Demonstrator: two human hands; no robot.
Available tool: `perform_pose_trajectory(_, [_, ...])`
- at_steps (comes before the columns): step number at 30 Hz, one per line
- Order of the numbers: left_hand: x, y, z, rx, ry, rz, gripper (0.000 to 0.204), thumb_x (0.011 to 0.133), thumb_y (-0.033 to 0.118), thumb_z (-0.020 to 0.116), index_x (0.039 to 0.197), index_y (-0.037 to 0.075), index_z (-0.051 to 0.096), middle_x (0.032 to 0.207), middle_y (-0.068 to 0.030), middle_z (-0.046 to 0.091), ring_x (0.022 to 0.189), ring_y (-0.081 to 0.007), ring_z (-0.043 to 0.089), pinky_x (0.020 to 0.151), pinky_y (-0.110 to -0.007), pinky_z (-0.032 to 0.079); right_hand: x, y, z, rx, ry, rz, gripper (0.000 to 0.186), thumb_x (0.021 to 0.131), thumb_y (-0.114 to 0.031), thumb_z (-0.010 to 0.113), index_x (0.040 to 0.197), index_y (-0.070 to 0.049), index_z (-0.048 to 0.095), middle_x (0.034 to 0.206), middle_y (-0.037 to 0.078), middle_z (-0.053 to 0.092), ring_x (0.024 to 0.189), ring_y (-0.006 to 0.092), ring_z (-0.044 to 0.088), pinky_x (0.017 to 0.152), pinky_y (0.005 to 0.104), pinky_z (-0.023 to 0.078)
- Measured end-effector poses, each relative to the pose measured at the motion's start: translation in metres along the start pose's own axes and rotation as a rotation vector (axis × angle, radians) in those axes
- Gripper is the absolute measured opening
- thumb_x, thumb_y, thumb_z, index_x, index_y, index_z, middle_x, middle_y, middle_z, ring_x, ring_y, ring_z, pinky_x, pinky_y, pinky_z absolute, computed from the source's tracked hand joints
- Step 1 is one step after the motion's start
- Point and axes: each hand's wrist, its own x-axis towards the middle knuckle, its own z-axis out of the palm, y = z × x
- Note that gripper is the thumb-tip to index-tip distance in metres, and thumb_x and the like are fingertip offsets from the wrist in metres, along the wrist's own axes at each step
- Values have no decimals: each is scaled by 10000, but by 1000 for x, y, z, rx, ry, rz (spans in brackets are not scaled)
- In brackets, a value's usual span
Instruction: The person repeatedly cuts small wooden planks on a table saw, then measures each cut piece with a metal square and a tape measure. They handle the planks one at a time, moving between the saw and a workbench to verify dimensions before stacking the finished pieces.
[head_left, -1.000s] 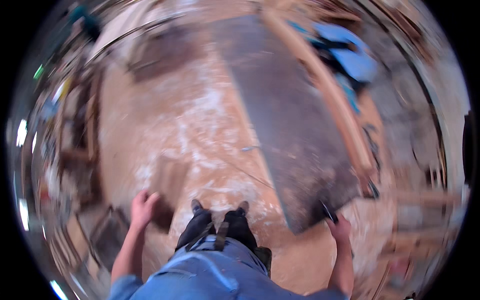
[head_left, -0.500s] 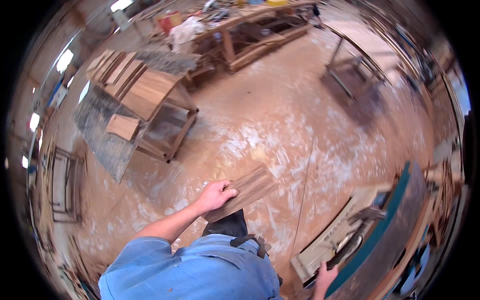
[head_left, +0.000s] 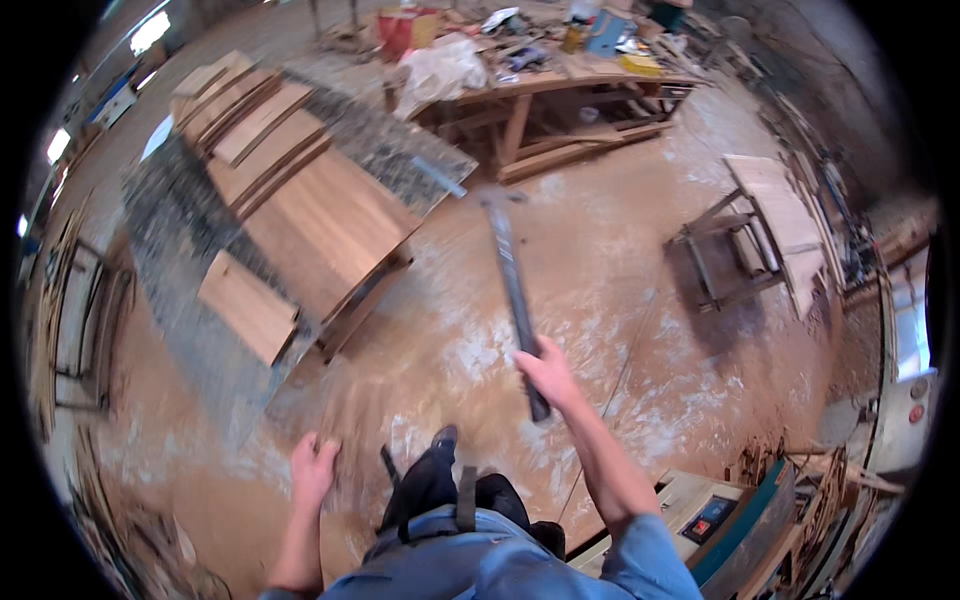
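My right hand is closed round the dark handle of a hammer. The hammer points away from me over the floor, its metal head blurred at the far end. My left hand is low on the left with its fingers curled. Beside its fingertips a streaky brown patch looks like the wooden board, badly smeared by motion. Beyond that hand, a short wooden board and a wide wooden panel with several strips lie on a dark, worn worktable.
A cluttered wooden workbench stands at the far side. To the right is a small table with a pale top. A machine with a teal edge sits close on my right, near stacked timber. Dust covers the floor.
My right hand has lifted the hammer off the machine at lower right and swung it forward to the middle. My left hand has moved left and down. The view has turned toward the worktable.
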Motion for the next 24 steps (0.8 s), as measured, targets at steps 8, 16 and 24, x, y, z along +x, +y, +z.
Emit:
perform_pose_trajectory(8, [-34,13,-7,-215,243,-34,201,829,148,614,854,-51,596,792,-150,616,731,-215,568,691,-351,470,221,-48,89,-369,-139,-57,442,873,-413,646,774,17,620,659,112,631,494,210,614,528,379,523])
perform_pose_trajectory(16, [-19,97,-30,-20,1,-539,641,919,445,570,1270,-91,549,1237,-336,569,1164,-460,516,1030,-459,368,306,-88,104,-898,-118,-273,399,868,-404,641,915,-10,686,892,213,694,884,390,668,776,482,535])
perform_pose_trajectory(24, [88,76,26,-73,129,138,163,823,111,613,863,-46,602,759,-97,630,704,-187,569,661,-340,473,151,-48,63,-433,-321,-384,463,879,-379,651,1151,-20,545,894,187,596,833,327,600,725,435,488])
